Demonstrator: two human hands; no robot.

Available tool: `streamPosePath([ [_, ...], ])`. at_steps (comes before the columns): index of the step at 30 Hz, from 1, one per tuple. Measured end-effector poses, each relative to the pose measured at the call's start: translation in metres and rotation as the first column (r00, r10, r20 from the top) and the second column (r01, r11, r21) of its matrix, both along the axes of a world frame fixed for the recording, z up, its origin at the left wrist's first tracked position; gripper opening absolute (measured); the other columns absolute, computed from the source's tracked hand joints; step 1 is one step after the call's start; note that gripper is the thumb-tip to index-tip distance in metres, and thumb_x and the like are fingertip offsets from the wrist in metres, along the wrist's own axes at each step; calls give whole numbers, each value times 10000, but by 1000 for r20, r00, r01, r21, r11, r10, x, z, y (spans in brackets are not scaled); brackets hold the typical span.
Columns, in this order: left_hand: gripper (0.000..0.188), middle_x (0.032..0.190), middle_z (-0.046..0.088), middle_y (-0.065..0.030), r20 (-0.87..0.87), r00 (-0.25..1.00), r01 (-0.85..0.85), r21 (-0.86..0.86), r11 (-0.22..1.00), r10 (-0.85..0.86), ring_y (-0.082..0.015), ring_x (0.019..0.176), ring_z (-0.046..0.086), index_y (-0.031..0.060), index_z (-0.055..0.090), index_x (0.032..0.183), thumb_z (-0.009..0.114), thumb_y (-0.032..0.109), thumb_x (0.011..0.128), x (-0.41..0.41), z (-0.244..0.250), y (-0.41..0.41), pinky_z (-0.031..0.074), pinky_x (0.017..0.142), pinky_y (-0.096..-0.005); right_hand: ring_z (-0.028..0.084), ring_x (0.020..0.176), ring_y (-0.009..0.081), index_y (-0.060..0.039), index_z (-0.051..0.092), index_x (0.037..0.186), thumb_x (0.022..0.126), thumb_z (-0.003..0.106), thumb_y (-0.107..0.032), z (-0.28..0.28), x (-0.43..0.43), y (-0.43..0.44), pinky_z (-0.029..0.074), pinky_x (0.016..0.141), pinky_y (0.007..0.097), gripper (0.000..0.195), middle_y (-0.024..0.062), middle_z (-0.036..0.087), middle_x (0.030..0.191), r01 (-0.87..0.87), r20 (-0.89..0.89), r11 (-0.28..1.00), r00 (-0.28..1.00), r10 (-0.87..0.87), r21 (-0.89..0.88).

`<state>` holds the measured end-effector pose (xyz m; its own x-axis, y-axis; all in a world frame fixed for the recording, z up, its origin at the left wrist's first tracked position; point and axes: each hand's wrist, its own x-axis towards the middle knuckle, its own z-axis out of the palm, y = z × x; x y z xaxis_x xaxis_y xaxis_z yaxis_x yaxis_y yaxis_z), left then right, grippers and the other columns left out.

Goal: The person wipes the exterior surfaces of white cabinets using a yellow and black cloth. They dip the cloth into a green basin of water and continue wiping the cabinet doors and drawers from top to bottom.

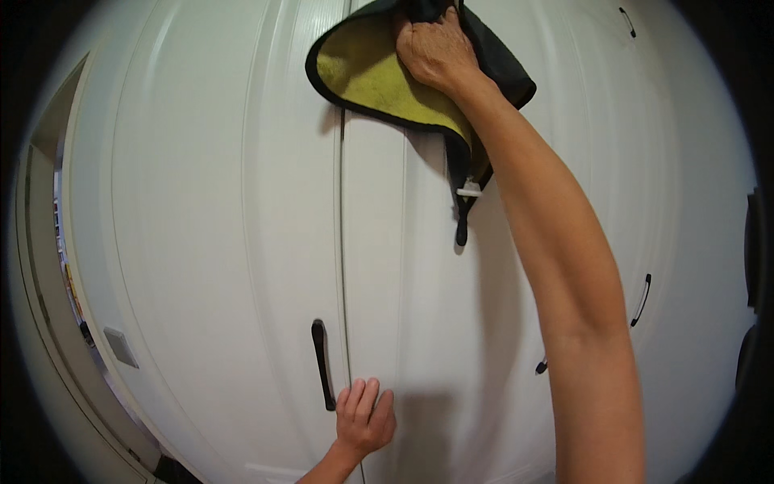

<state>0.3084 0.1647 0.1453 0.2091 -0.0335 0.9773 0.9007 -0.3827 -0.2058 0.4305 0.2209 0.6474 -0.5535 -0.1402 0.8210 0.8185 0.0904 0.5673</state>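
My right hand [438,51] is raised at the top of the view, gripping a microfibre cloth [375,72] against the white wardrobe doors [290,199]. One face of the cloth is yellow-green, the other dark grey, with a black bound edge. A corner hangs down, with a small white tag [469,190] and a black end below it. Lower down, my left hand [366,420] rests on the doors by the vertical seam, fingers slightly bent and holding nothing. Just left of its fingertips is a long black door handle [323,366].
More black handles are at the upper right [629,23], on the right [641,300], and partly behind my right forearm [541,366]. A wall switch [121,347] sits at the left, beside a door frame [72,199]. Dark objects [751,251] stand at the right rim.
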Motion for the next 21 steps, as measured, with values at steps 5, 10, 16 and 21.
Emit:
streamPosePath([
  [5, 311, 1301, 519, -205, 9, 1000, 0, -9, 1000, 0, -369, 1252, 456, 18, 610, 1101, 603, 65, 793, -2, 2, 0, 310, 1051, -472, 528, 1114, 463, 66, 620, 1054, 865, 510, -209, -123, -27, -13, 408, 1019, 458, 352, 327, 559, 1160, -589, -349, 742, 802, 486, -321],
  [10, 311, 1278, 532, -198, -1, 1000, 21, -12, 1000, -21, -363, 1243, 454, 17, 601, 1115, 574, 112, 820, -3, 7, -13, 266, 1080, -483, 362, 1295, 441, 78, 293, 1407, 891, 526, -269, -235, -5, -21, 293, 1110, 419, 664, 315, 378, 1383, -594, -101, 668, 776, 623, -449],
  [16, 440, 1354, 433, -265, 100, 989, -113, 36, 993, 109, -424, 1273, 393, -1, 478, 1257, 524, 158, 849, -29, 27, -27, 221, 1081, -562, 461, 1202, 436, 145, 356, 1333, 859, 540, -270, -174, -18, -14, 344, 1062, 429, 657, 357, 454, 1290, -636, -186, 631, 754, 629, -444],
  [21, 488, 1403, 362, -323, 219, 975, 27, -29, 999, -20, -477, 1299, 357, -29, 410, 1306, 511, 111, 850, -39, 39, -17, 231, 1072, -582, 464, 1105, 498, 77, 541, 1031, 931, 369, -205, -22, -35, 21, 356, 1020, 487, 345, 348, 478, 1210, -505, -32, 855, 862, 505, -122],
])
